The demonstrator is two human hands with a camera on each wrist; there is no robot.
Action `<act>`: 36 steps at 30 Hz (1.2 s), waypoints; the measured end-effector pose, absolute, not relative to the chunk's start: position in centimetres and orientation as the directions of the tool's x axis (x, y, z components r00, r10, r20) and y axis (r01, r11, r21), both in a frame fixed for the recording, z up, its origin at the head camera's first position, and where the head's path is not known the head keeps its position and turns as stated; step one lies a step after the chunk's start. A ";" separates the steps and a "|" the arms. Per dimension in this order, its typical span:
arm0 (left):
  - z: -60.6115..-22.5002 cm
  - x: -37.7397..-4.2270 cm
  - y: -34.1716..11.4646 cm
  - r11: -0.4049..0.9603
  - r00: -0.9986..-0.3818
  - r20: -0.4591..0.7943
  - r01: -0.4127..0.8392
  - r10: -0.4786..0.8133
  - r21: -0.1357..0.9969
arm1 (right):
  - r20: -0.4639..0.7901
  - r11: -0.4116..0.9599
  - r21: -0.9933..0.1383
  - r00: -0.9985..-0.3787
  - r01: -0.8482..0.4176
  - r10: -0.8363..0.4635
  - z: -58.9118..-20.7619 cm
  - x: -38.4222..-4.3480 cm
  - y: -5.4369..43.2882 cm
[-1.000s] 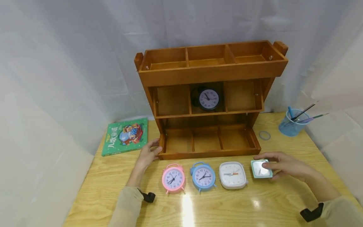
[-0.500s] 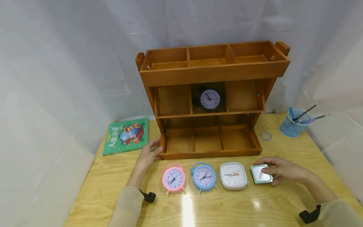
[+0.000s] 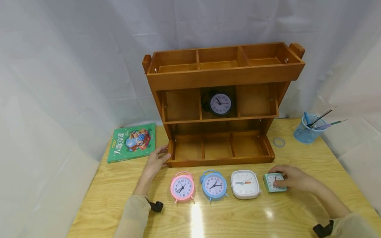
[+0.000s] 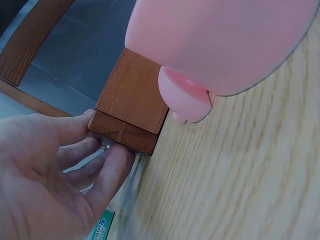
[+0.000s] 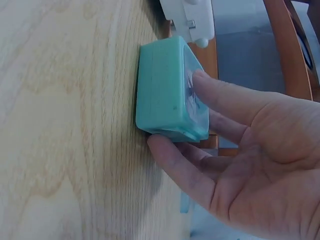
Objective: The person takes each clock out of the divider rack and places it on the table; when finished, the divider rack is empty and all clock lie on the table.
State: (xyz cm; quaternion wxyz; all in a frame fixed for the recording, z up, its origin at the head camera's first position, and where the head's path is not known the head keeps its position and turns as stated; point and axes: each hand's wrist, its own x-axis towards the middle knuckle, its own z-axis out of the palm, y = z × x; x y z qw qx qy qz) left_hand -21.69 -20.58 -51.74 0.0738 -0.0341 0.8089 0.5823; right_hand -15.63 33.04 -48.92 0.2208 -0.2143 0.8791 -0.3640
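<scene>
My right hand [image 3: 294,178] holds a small mint-green square alarm clock [image 3: 274,182] at the right end of a row of clocks. Its thumb lies on the clock face and its fingers are at the side; the clock's base meets the table in the right wrist view. My left hand [image 3: 155,162] grips the lower left front corner of a brown wooden shelf [image 3: 220,162], as the left wrist view also shows. Left of the green clock stand a white clock [image 3: 245,184], a blue alarm clock [image 3: 214,185] and a pink alarm clock [image 3: 182,187].
A black clock [image 3: 219,103] sits in the shelf's middle compartment on the second tier. A green picture book [image 3: 132,142] lies to the left. On the right are a blue pen cup [image 3: 308,130] with brushes and a clear ring [image 3: 279,142]. A pale curtain [image 3: 74,66] closes the back.
The green clock has come down in my right hand toward the table, and its face has tilted so the dial now shows without glare. The left hand stays at the shelf corner.
</scene>
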 end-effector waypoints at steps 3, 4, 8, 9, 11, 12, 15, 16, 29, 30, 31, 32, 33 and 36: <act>-51.7 -21.7 -20.6 0.320 -0.986 -0.164 -0.147 0.026 0.936 | -0.216 0.677 -0.699 -0.835 -0.231 -0.507 -48.8 -15.5 32.8; -51.7 -21.6 -20.7 0.323 -0.986 -0.162 -0.145 0.028 0.935 | -0.215 0.693 -0.684 -0.844 -0.228 -0.491 -48.8 -15.4 32.7; -51.6 -21.6 -20.7 0.323 -0.987 -0.159 -0.140 0.034 0.936 | -0.223 0.748 -0.633 -0.878 -0.200 -0.424 -48.5 -15.1 32.6; -51.5 -21.6 -20.7 0.321 -0.987 -0.158 -0.139 0.035 0.937 | -0.226 0.758 -0.622 -0.882 -0.196 -0.413 -48.5 -15.0 32.6; -51.5 -21.6 -20.7 0.318 -0.987 -0.158 -0.139 0.036 0.938 | -0.225 0.778 -0.598 -0.890 -0.195 -0.396 -48.3 -14.7 32.5; -51.5 -21.6 -20.7 0.318 -0.987 -0.158 -0.138 0.037 0.938 | -0.219 0.787 -0.582 -0.894 -0.203 -0.392 -48.3 -14.6 32.4; -51.5 -21.7 -20.7 0.316 -0.986 -0.161 -0.142 0.036 0.938 | -0.154 0.810 -0.531 -0.911 -0.250 -0.382 -47.7 -14.1 31.8; -51.5 -21.7 -20.6 0.317 -0.986 -0.160 -0.140 0.037 0.938 | -0.117 0.817 -0.510 -0.918 -0.271 -0.378 -47.4 -13.9 31.5; -51.5 -21.6 -20.7 0.322 -0.987 -0.157 -0.139 0.031 0.937 | 0.594 0.753 0.058 -0.584 -0.655 -0.553 -43.1 -16.1 24.6; -51.5 -21.5 -20.6 0.323 -0.987 -0.158 -0.140 0.031 0.936 | 0.608 0.747 0.095 -0.556 -0.658 -0.567 -42.9 -16.5 24.2; -51.5 -21.5 -20.6 0.325 -0.987 -0.160 -0.142 0.029 0.935 | 0.619 0.742 0.126 -0.532 -0.659 -0.578 -42.6 -17.0 23.7; -51.5 -21.5 -20.6 0.328 -0.986 -0.161 -0.143 0.029 0.934 | 0.622 0.739 0.145 -0.520 -0.657 -0.585 -42.3 -17.5 23.3; -51.6 -21.5 -20.6 0.329 -0.986 -0.163 -0.145 0.028 0.933 | 0.625 0.740 0.164 -0.511 -0.653 -0.590 -42.1 -18.1 22.9; -51.6 -21.4 -20.6 0.330 -0.985 -0.168 -0.150 0.027 0.932 | 0.646 0.745 0.193 -0.489 -0.639 -0.586 -41.5 -19.9 21.7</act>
